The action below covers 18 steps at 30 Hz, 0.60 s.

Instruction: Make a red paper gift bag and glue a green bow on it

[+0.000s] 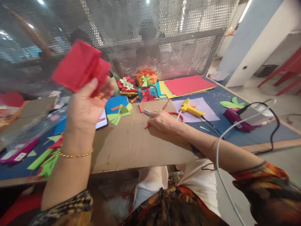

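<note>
Over the cardboard (122,144) — red paper (78,67) in the left hand (88,100).

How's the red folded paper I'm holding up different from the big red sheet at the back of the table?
The red folded paper is raised in your left hand, while the big red sheet lies flat over yellow paper. The folded paper is smaller and shows overlapping layers; the sheet is larger, with one smooth, unfolded face. Both are red.
</note>
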Available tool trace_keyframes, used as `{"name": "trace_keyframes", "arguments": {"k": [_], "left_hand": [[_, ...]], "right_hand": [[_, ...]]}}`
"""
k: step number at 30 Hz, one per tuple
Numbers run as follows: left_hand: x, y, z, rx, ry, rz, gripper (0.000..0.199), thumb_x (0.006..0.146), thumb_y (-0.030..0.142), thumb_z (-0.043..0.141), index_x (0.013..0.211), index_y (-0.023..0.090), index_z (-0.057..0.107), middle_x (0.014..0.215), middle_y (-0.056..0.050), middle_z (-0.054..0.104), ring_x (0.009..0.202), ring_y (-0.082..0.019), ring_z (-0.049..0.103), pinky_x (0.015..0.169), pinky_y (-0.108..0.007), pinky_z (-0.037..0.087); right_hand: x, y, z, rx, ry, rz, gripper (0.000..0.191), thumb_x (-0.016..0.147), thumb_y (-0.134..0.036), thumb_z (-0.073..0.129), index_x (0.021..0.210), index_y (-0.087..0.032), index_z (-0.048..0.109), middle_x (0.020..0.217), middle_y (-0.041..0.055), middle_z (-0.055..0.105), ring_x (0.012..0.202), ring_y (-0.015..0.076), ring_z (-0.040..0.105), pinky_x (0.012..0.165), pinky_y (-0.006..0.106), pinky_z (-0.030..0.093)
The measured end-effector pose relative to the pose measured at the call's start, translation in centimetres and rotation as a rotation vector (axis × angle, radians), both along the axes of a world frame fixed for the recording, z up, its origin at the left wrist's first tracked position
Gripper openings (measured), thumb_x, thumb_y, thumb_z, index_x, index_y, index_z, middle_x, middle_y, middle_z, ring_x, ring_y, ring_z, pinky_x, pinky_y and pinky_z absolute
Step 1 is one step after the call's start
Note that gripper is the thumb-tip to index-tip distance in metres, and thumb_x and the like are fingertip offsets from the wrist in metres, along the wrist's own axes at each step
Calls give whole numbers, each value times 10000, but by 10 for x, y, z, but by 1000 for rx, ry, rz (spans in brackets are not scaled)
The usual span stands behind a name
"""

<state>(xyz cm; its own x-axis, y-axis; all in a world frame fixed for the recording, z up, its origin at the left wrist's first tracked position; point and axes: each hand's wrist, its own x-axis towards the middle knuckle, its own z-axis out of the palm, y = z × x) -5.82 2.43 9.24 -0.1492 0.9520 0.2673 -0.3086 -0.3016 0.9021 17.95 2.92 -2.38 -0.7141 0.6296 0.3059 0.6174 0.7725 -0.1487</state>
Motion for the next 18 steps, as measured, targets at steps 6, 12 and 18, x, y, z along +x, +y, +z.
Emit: {"name": "trace_keyframes", "arguments": {"k": [6, 12, 18], "left_hand": [[27, 0, -36, -140, -6, -145, 74, 889, 205, 740, 874, 244, 801, 885, 35, 833, 862, -188, 766, 840, -328, 643], [50, -9, -79, -297, -3, -375, 267, 811, 165, 794, 1078, 180, 801, 1034, -80, 835, 863, -215, 791, 844, -349, 637], [41, -14, -76, -235, 17, -357, 199, 805, 196, 819, 1003, 187, 805, 1047, -70, 834, 870, -212, 787, 811, -326, 635]], "right_hand": [[32, -6, 27, 93, 40, -148, 291, 1029, -149, 483, 1022, -164, 773, 989, 103, 699, 771, 169, 552, 700, 329, 357], [119, -30, 60, 213, 184, -648, 253, 969, -253, 569, 861, -193, 790, 831, 83, 724, 722, 196, 590, 665, 334, 364], [148, -40, 36, 128, 80, -814, 201, 930, -248, 632, 808, -196, 784, 880, 105, 764, 832, 241, 659, 702, 344, 401]]}}
